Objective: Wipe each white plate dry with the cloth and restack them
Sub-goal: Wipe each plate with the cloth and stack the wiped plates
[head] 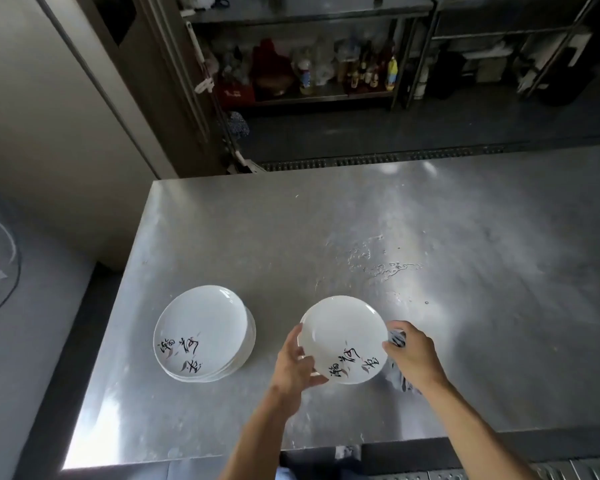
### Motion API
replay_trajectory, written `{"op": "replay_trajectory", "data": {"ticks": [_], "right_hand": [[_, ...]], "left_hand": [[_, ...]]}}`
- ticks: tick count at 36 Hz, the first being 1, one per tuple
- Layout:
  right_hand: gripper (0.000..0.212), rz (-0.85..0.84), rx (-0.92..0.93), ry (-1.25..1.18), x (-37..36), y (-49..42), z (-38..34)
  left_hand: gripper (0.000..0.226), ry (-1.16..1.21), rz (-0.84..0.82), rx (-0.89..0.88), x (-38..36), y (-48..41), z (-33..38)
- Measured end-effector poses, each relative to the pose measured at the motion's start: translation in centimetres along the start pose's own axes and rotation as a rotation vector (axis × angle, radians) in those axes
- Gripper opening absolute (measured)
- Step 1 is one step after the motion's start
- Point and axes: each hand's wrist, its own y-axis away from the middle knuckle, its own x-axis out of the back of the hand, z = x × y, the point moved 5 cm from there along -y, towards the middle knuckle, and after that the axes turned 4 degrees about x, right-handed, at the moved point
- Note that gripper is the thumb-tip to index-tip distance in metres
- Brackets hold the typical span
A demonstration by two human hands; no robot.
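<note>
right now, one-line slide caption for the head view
Left hand holds a white plate over a steel table, right hand presses a cloth to its rim, plate stack beside.

White plate [343,337] w/ black script, face up, tilted, held off the bench [326,237]. Stack [203,334] of same plates on bench to its left. Grey cloth [400,379] bunched at plate's rt edge.
</note>
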Motion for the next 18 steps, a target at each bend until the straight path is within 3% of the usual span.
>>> {"op": "replay_trajectory", "data": {"ticks": [18], "right_hand": [[0.026,-0.093,-0.069,0.052,-3.9,-1.8,1.2]], "left_hand": [[0.074,-0.053,0.071,0.107,1.9,-2.9,-0.9]]}}
